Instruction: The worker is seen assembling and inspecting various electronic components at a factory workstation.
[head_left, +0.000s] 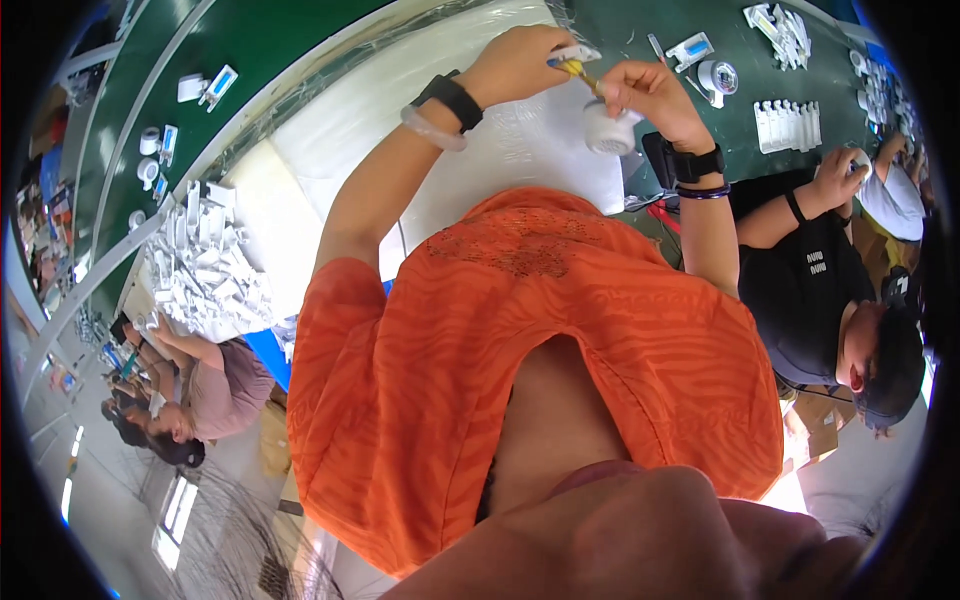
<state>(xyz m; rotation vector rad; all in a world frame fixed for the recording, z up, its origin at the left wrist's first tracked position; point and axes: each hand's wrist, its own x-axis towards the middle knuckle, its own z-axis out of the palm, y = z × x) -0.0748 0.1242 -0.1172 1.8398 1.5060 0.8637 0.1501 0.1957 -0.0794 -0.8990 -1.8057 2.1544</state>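
White part [580,53] pinched in left hand [525,65], yellow strand [573,67] pinched in right hand [655,98], round unit [608,132] beneath its fingertips [615,95]

The hands [520,66] partly hide the white piece [582,52] and the white round part [610,133].
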